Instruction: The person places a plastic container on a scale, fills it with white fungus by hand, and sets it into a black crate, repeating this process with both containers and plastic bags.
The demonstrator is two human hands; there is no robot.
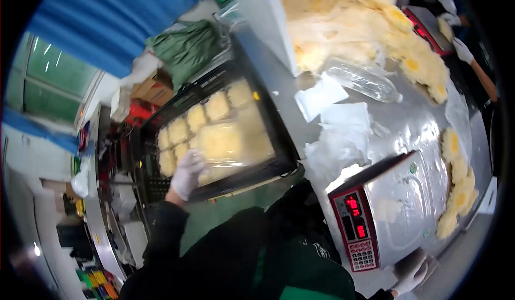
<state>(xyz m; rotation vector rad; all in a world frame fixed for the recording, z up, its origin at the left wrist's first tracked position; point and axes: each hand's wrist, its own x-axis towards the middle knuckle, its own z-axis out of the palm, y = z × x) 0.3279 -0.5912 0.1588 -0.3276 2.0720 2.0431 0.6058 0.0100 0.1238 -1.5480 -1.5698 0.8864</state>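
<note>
My left hand (pixel 189 174), in a white glove, is at the left edge of a clear plastic box (pixel 221 141) of pale yellow food, its fingers closed on that edge. The box lies over other filled packs (pixel 197 117) inside a black crate (pixel 279 152). My right hand (pixel 412 275), also gloved, is low at the right, beside the near corner of a red-framed digital scale (pixel 402 214). Its fingers are curled against something see-through, which blur and glare keep me from making out. Red digits glow on the scale's display.
A white bin (pixel 264 18) of ruffled yellow slices (pixel 343 26), like dried pineapple, stands on the metal table (pixel 413 125). Nearby lie a clear bottle (pixel 365 81) and white sheets (pixel 343 133). At right, another person's gloved hand (pixel 462 50) is by a second scale (pixel 429 30).
</note>
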